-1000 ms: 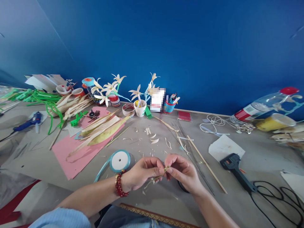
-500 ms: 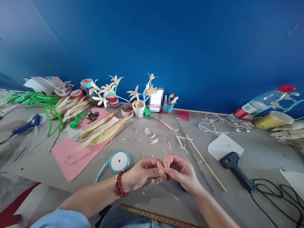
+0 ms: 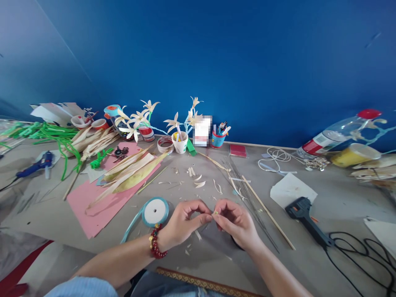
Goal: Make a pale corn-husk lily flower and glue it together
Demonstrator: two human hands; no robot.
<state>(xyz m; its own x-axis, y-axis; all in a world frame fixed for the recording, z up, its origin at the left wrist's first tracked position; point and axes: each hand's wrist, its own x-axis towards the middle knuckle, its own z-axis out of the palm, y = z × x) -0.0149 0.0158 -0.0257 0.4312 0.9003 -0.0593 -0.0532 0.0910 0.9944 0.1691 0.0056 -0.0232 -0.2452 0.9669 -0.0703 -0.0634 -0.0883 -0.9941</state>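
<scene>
1. Your left hand [image 3: 184,222], lower ctr of frame: thumb + forefinger pinched tip to tip, other fingers curled under. Grip is on a thin pale-green bit [image 3: 215,213], mostly hidden by fingers.
2. Your right hand [image 3: 236,222], just right of it: thumb + forefinger also pinched on the same bit, rest of fingers bent in. Tips of both hands meet, approx. touching.
3. So the bit sits b/w your fingertips, just below ctr of frame, above the grey surface [image 3: 346,189]; can't tell its full length.
4. Red bead bracelet [image 3: 158,243] on your left wrist; ribbon spool [image 3: 155,211] lies flat just beside it, blue ribbon trailing to lower left.
5. Pale scraps [image 3: 200,184] scattered past your hands, ctr of frame.
6. Left side: pink paper [image 3: 89,218] w/ dried husks [image 3: 133,177] on top; blue glue gun [image 3: 35,165] farther out, mid-left.
7. Right of your right hand: thin wires [image 3: 258,222] + wooden stick [image 3: 269,212], approx. parallel. Black glue gun [image 3: 306,216], mid-right, its nose end over a white sheet [image 3: 287,185].
8. Back row, upper ctr: white cup [image 3: 180,144] w/ pale flowers [image 3: 173,122]; pen cup [image 3: 218,140] near it.
</scene>
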